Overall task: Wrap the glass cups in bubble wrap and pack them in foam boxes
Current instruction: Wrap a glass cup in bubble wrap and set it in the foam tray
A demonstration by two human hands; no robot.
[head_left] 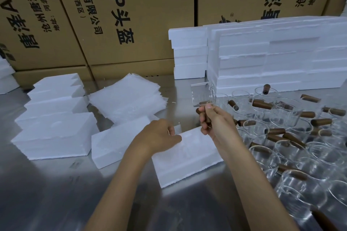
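My right hand (212,120) grips the brown wooden handle of a clear glass cup (203,95) and holds it in the air above the table. My left hand (161,135) rests with curled fingers on the edge of a white foam box half (187,157) lying in front of me. A second foam half (116,142) lies just to its left. A stack of bubble wrap sheets (129,97) sits behind them. Many glass cups with brown handles (293,137) crowd the right side of the table.
Several closed foam boxes (54,118) are lined up at the left. Tall stacks of foam boxes (262,56) stand at the back right. Large printed cardboard cartons (112,15) wall off the back. The metal table (56,193) reflects light in front.
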